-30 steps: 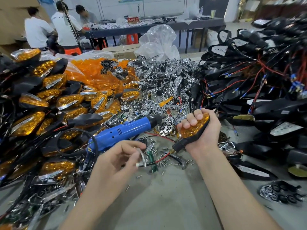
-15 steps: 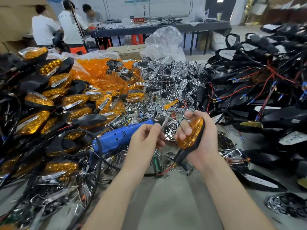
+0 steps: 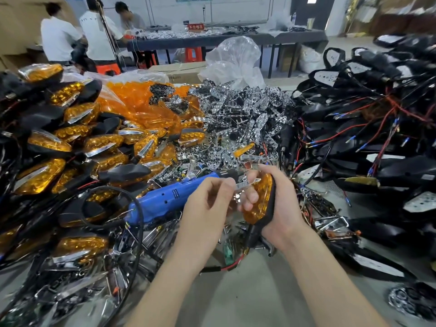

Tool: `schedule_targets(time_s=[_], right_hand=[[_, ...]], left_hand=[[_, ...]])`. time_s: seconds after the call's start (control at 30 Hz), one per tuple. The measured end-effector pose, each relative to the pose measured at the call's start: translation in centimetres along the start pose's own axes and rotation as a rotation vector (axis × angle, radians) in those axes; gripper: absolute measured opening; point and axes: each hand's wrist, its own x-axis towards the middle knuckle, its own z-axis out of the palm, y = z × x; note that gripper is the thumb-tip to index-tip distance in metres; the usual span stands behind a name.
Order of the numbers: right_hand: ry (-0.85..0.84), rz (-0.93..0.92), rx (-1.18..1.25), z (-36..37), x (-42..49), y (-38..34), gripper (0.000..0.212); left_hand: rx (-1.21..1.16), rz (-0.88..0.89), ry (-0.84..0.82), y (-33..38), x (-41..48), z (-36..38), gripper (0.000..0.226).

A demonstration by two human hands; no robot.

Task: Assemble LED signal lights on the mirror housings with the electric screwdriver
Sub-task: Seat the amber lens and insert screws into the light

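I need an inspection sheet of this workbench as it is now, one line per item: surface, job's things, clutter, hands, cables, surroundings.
Surface: grey benchtop, bare only near the person.
Job's things: amber-lens signal light in a black housing; small chrome trim strip; blue electric screwdriver, lying unheld.
Clutter: heap of finished amber lights left; heap of chrome reflector pieces centre; heap of black mirror housings right.
Hands: left hand pinches the strip; right hand grips the signal light.
Cables: black screwdriver cord, looped; red and black wires over the housings.
Surroundings: three people at a far dark table; clear plastic bag.
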Motion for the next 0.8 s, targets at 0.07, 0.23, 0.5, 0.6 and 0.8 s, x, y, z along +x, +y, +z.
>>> schedule_targets(time_s=[0.07, 0.23, 0.5, 0.6, 0.8], right_hand=[[0.008, 0.012, 0.015, -0.1, 0.0, 0.0, 0.043], [-0.021, 0.0, 0.02, 0.0, 0.0, -0.1, 0.042], [0.01, -0.123, 0.142, 0.1, -0.1, -0.9, 0.041], [0.044, -0.15, 0.206, -0.2, -0.1, -1.3, 0.038], [0.018, -0.131, 0.254, 0.0, 0.1, -1.2, 0.032]], left_hand=[[0.224, 0.162, 0.015, -0.2, -0.1, -0.4, 0.007], [0.542, 0.425, 0.016, -0.8, -0.1, -0.7, 0.024], [0.227, 0.274, 0.043, 0.2, -0.1, -0.9, 0.023], [0.14, 0.25, -0.028, 0.6, -0.5, -0.8, 0.024], [0.165, 0.294, -0.074, 0.5, -0.9, 0.4, 0.026]])
